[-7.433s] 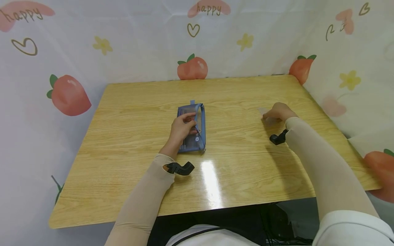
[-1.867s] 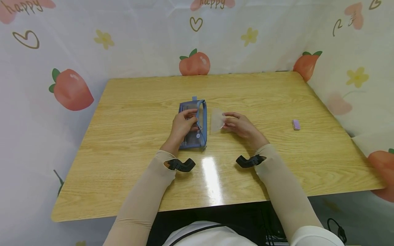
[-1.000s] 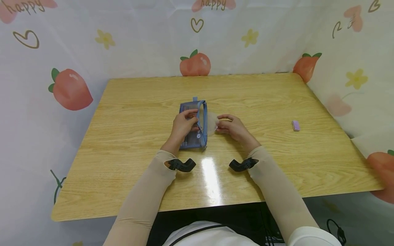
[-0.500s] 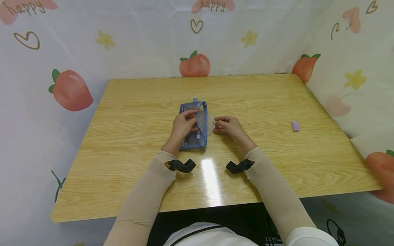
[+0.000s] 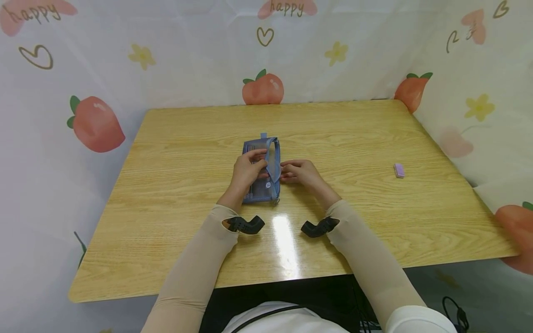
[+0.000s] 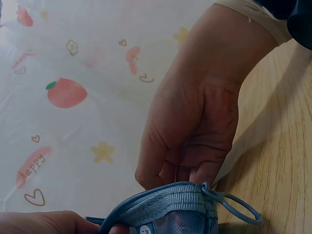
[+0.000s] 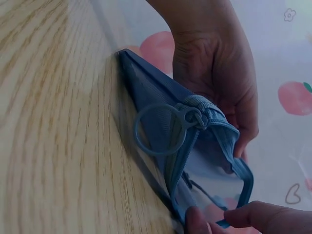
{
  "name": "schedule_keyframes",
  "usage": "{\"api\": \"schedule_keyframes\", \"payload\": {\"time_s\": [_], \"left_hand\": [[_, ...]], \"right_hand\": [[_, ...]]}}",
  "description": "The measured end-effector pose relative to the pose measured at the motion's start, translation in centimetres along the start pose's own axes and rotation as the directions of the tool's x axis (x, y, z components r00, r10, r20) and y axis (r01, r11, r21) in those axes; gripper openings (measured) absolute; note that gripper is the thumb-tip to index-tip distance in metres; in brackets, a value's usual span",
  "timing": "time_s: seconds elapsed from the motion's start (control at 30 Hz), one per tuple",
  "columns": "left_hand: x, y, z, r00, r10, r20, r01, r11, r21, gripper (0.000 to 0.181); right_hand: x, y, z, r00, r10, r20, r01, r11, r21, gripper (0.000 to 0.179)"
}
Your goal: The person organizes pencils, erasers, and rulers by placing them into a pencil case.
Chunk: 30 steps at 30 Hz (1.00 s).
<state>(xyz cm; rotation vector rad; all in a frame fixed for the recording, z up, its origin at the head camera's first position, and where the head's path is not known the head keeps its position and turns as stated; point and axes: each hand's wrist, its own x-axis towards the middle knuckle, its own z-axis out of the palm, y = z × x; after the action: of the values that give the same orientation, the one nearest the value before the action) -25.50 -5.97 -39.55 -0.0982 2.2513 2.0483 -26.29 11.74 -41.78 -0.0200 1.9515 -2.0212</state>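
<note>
A blue mesh zip pouch (image 5: 257,190) lies on the table, its zipped mouth gaping on the right side. My left hand (image 5: 244,175) grips the near flap of that mouth and lifts it apart; the right wrist view has the left hand (image 7: 217,73) behind the pouch (image 7: 153,92). At the mouth, my right hand (image 5: 301,173) has its fingertips on the rim, where it seems to pinch the end of a clear plastic sheet (image 5: 272,164). Most of the sheet is inside the pouch and hard to make out. A ring pull (image 7: 158,129) hangs from the zip.
A small purple block (image 5: 399,170), like an eraser, lies on the right side of the wooden table (image 5: 187,152). Behind and beside the table hangs a white cloth (image 5: 200,55) printed with peaches. A black cable (image 5: 455,311) is below the table's front edge.
The right hand has brought the clear sheet from the table's right side leftward and slid it into the pouch's mouth. The left hand keeps its hold on the pouch.
</note>
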Motion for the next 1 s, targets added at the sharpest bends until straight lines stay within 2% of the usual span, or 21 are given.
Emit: {"api": "schedule_keyframes", "payload": {"time_s": [0.23, 0.4, 0.47, 0.57, 0.77, 0.87, 0.93, 1.0], "left_hand": [[0.0, -0.1, -0.1, 1.000, -0.005, 0.004, 0.005, 1.000, -0.008, 0.034], [0.0, -0.2, -0.1, 1.000, -0.006, 0.008, 0.006, 1.000, -0.014, 0.033], [0.0, -0.2, -0.1, 1.000, -0.002, 0.010, 0.003, 1.000, -0.015, 0.033], [-0.1, -0.3, 0.0, 1.000, 0.006, 0.016, -0.005, 1.000, -0.015, 0.033], [-0.1, -0.3, -0.1, 1.000, 0.011, 0.009, -0.011, 1.000, -0.013, 0.033], [-0.1, -0.3, -0.1, 1.000, 0.011, 0.004, -0.011, 1.000, -0.005, 0.033], [-0.1, -0.3, -0.1, 1.000, 0.014, 0.003, -0.014, 1.000, -0.001, 0.033], [-0.1, -0.3, 0.0, 1.000, 0.015, 0.004, -0.015, 1.000, -0.002, 0.033]], "right_hand": [[0.1, 0.0, 0.7, 0.999, 0.013, 0.032, -0.011, 0.998, -0.057, 0.033], [-0.2, -0.1, 1.1, 1.000, -0.014, 0.015, 0.016, 0.991, -0.136, 0.032], [-0.3, -0.1, 1.2, 0.999, -0.041, -0.002, 0.040, 0.978, -0.204, 0.031], [-0.5, -0.1, 1.4, 0.996, -0.094, -0.013, 0.084, 0.941, -0.326, 0.029], [-0.6, -0.4, 0.7, 0.987, -0.155, 0.047, 0.157, 0.849, -0.505, 0.026], [-0.7, -0.9, -0.9, 0.981, -0.180, 0.070, 0.184, 0.759, -0.625, 0.026], [-0.8, -1.3, -2.5, 0.977, -0.201, 0.076, 0.196, 0.688, -0.699, 0.026], [-1.0, -1.6, -4.4, 0.970, -0.228, 0.082, 0.207, 0.602, -0.772, 0.026]]}}
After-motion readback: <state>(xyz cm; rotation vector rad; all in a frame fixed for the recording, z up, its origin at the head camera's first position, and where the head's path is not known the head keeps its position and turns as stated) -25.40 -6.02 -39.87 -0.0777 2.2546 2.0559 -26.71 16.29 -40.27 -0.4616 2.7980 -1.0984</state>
